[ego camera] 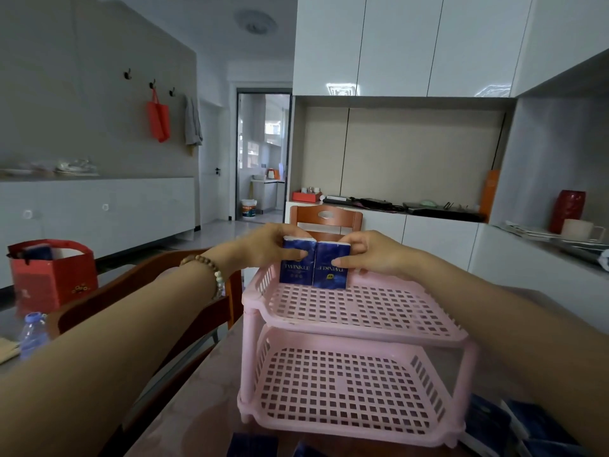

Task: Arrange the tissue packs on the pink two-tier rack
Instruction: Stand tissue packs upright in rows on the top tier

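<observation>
A pink two-tier rack [356, 328] with perforated shelves stands on the table before me. Two dark blue tissue packs stand upright side by side at the back left of its top tier. My left hand [270, 245] grips the left tissue pack [296, 270], thumb on its front. My right hand [365, 250] grips the right tissue pack [330, 275], whose print is upside down. The two packs touch each other. The lower tier holds nothing. More blue tissue packs [514, 427] lie on the table at the lower right, and another blue pack [252, 445] lies in front of the rack.
A wooden chair [158, 291] stands to the left of the table and another chair [326, 219] beyond the rack. A red gift bag [52, 278] and a water bottle [33, 334] are at the far left. White cabinets line the right side.
</observation>
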### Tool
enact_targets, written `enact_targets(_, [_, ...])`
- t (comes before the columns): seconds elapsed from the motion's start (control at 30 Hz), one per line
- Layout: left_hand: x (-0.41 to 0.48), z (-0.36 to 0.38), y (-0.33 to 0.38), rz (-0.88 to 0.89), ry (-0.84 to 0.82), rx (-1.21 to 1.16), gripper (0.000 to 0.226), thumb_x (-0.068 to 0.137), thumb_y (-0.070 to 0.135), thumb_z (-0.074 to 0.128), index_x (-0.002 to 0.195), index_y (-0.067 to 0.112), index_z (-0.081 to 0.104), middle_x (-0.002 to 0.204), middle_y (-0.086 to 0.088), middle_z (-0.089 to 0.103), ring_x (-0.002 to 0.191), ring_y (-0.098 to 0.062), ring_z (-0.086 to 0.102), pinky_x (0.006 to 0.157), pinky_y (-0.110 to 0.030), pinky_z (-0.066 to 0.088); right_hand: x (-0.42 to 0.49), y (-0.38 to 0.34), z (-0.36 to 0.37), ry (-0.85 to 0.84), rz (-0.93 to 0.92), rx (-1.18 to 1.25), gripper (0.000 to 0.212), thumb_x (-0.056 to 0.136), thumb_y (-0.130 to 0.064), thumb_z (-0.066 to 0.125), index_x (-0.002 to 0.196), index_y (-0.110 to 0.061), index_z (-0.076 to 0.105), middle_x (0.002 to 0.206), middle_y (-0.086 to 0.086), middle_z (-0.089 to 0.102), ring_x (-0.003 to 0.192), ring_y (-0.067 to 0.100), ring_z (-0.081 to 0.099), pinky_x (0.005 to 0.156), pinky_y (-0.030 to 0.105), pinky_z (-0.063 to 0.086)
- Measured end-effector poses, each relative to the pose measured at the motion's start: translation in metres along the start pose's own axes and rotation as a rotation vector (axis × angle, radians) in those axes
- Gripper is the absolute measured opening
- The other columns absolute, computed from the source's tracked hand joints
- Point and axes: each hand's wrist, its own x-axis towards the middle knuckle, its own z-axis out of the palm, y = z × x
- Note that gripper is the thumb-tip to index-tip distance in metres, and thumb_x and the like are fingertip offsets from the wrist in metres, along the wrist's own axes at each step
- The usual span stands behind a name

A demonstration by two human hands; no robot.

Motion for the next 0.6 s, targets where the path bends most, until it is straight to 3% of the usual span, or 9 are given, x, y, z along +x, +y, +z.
enact_targets(0.13, [-0.0005, 0.0025, 0.0003, 0.003, -0.020, -0.014, 0.023, 0.089, 0.014, 0.058, 0.103, 0.032, 0.058, 0.102, 0.011, 0.062, 0.094, -0.006, 0.062, 0.069, -0.019, 0.054, 0.0020, 0.0053, 0.0023, -0.006, -0.025, 0.004, 0.039, 0.082, -0.014, 0.069, 0.119, -0.008, 0.057, 0.116, 0.008, 0.066, 0.108, 0.020, 0.062, 0.095, 0.035, 0.050])
enact_targets(0.27, [-0.0009, 0.0032, -0.0005, -0.011, -0.007, -0.045, 0.029, 0.088, 0.015, 0.060, 0.116, 0.022, 0.055, 0.105, 0.010, 0.059, 0.093, -0.004, 0.059, 0.064, -0.012, 0.053, 0.0041, 0.0078, 0.0014, 0.004, -0.023, 0.013, 0.039, 0.080, -0.018, 0.072, 0.117, -0.010, 0.059, 0.116, 0.005, 0.066, 0.108, 0.017, 0.062, 0.100, 0.038, 0.047])
enact_targets(0.37, [-0.0011, 0.0030, -0.0014, -0.023, 0.010, -0.052, 0.031, 0.087, 0.017, 0.061, 0.117, 0.021, 0.054, 0.114, 0.006, 0.056, 0.104, -0.012, 0.057, 0.074, -0.022, 0.055, 0.0036, 0.0061, 0.0016, 0.005, -0.031, 0.008, 0.039, 0.081, -0.023, 0.071, 0.116, -0.012, 0.060, 0.116, 0.004, 0.065, 0.108, 0.016, 0.061, 0.099, 0.036, 0.047])
enact_targets(0.43, [-0.0004, 0.0018, -0.0032, -0.025, 0.011, -0.090, 0.030, 0.086, 0.021, 0.062, 0.115, 0.020, 0.057, 0.121, 0.001, 0.057, 0.111, -0.017, 0.057, 0.082, -0.035, 0.057, 0.0038, 0.0061, 0.0020, 0.014, -0.043, 0.016, 0.038, 0.081, -0.022, 0.071, 0.115, -0.010, 0.061, 0.115, 0.006, 0.066, 0.108, 0.018, 0.062, 0.099, 0.037, 0.048])
enact_targets(0.5, [0.0001, 0.0002, -0.0044, -0.014, 0.003, -0.157, 0.020, 0.085, 0.022, 0.062, 0.105, 0.022, 0.063, 0.117, -0.004, 0.063, 0.110, -0.021, 0.061, 0.085, -0.045, 0.056, 0.0039, 0.0065, 0.0023, 0.049, -0.059, 0.036, 0.034, 0.081, -0.018, 0.071, 0.112, -0.007, 0.061, 0.114, 0.009, 0.067, 0.107, 0.022, 0.063, 0.098, 0.041, 0.049])
enact_targets(0.6, [0.0018, 0.0006, -0.0041, -0.021, 0.013, -0.183, 0.010, 0.087, 0.020, 0.061, 0.094, 0.025, 0.064, 0.114, -0.006, 0.065, 0.109, -0.024, 0.062, 0.087, -0.050, 0.054, 0.0036, 0.0057, 0.0019, 0.110, -0.062, 0.076, 0.032, 0.081, -0.018, 0.070, 0.111, -0.008, 0.061, 0.113, 0.010, 0.067, 0.106, 0.022, 0.063, 0.092, 0.038, 0.051])
